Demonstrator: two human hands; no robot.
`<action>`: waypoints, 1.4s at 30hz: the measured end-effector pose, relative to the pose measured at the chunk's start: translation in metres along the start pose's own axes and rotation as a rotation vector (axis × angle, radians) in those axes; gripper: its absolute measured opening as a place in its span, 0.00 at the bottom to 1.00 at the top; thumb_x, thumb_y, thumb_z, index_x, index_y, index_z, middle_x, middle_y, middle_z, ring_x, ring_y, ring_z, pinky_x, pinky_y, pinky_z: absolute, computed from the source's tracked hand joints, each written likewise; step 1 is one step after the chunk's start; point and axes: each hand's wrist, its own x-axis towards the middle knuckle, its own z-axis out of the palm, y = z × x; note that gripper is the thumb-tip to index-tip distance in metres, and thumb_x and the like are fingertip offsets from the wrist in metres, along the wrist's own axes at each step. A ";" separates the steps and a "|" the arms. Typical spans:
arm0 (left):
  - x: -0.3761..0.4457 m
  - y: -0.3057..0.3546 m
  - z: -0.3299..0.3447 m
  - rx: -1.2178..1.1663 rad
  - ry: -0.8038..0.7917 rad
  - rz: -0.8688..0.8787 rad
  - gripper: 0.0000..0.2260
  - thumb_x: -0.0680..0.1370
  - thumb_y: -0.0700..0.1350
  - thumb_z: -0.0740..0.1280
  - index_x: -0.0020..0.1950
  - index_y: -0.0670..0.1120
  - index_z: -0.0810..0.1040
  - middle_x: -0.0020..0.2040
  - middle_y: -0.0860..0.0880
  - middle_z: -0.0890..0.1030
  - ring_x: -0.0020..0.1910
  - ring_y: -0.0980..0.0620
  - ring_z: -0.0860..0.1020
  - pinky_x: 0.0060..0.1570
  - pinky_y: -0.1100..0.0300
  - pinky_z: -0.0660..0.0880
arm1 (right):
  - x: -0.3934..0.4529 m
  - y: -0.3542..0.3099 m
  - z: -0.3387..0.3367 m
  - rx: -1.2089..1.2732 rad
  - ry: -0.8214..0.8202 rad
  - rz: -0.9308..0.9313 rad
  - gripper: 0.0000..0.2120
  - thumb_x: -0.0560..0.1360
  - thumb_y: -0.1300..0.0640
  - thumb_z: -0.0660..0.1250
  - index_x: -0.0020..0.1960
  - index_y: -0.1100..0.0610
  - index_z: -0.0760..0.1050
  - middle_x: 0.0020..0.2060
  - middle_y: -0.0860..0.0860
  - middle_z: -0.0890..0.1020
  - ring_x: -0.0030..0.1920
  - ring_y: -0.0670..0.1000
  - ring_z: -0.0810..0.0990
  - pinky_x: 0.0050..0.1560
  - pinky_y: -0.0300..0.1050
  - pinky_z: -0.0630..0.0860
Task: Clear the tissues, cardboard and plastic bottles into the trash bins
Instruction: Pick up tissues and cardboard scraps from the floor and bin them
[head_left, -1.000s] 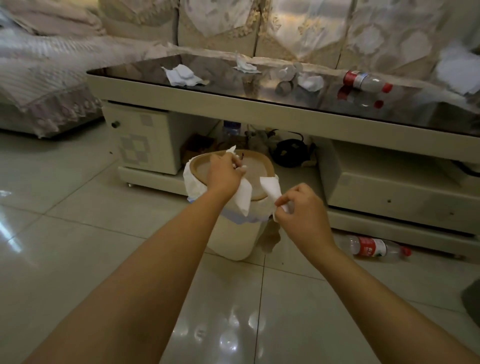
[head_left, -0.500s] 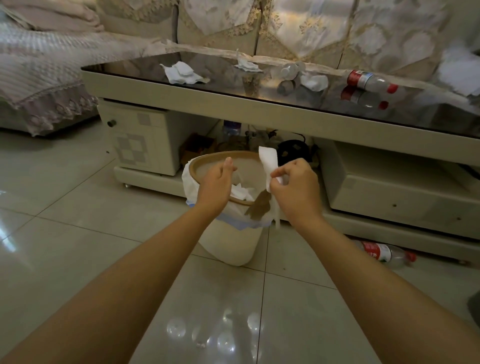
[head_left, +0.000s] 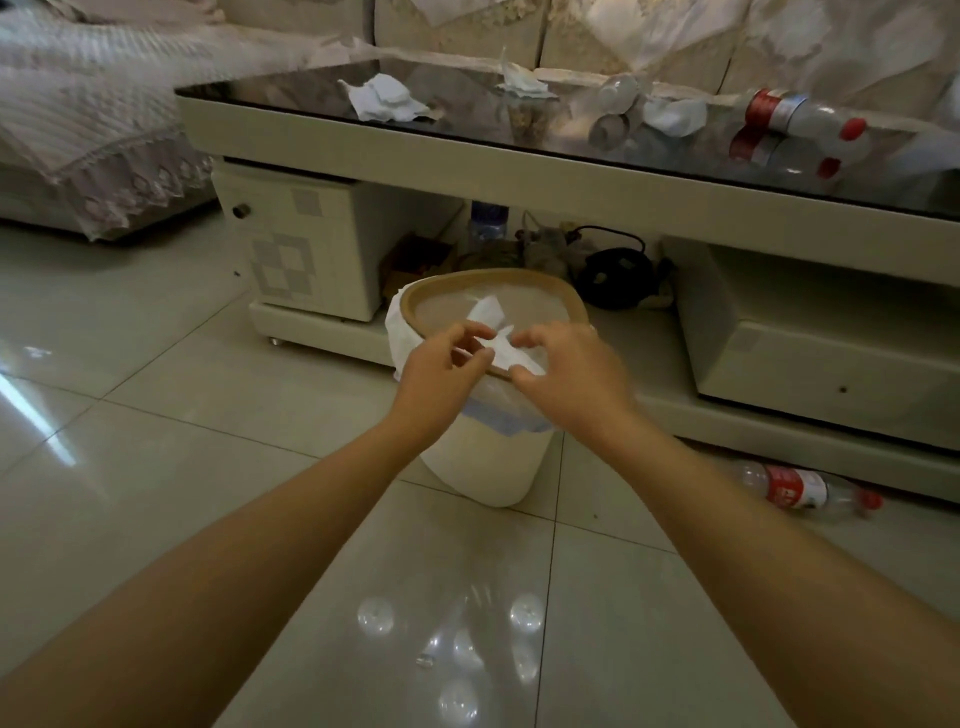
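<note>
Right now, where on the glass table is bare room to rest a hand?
Bare glass lies at the table's left end, left of the tissue. Rightward it is crowded: tissues, a clear bottle and a red-labelled bottle.

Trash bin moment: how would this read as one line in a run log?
stage: dropping tissue | left hand: open, over trash bin | right hand: open, beside tissue | left to clear: table tissues, bottles

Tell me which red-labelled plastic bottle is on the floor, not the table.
The bottle lying by the coffee table's base, right of the trash bin. The other lies on the glass tabletop.
</note>
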 end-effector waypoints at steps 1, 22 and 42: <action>-0.007 -0.001 0.002 0.029 -0.028 0.037 0.07 0.78 0.46 0.66 0.56 0.51 0.78 0.46 0.53 0.80 0.46 0.58 0.78 0.45 0.67 0.75 | -0.009 0.001 0.000 -0.025 0.009 -0.038 0.15 0.75 0.50 0.65 0.60 0.50 0.76 0.57 0.47 0.79 0.58 0.48 0.74 0.59 0.48 0.71; -0.215 -0.067 -0.038 0.745 -0.419 -0.006 0.17 0.75 0.55 0.67 0.64 0.56 0.72 0.57 0.57 0.77 0.53 0.55 0.76 0.44 0.60 0.73 | -0.206 -0.007 0.065 -0.055 -0.267 -0.038 0.15 0.73 0.47 0.64 0.58 0.49 0.77 0.55 0.47 0.79 0.60 0.51 0.73 0.59 0.46 0.63; -0.340 -0.134 -0.031 0.865 -0.758 -0.561 0.47 0.69 0.62 0.72 0.77 0.49 0.47 0.72 0.46 0.53 0.68 0.43 0.58 0.61 0.49 0.69 | -0.299 -0.007 0.106 -0.015 -0.483 0.101 0.13 0.73 0.48 0.62 0.55 0.49 0.79 0.58 0.47 0.79 0.64 0.51 0.71 0.66 0.58 0.63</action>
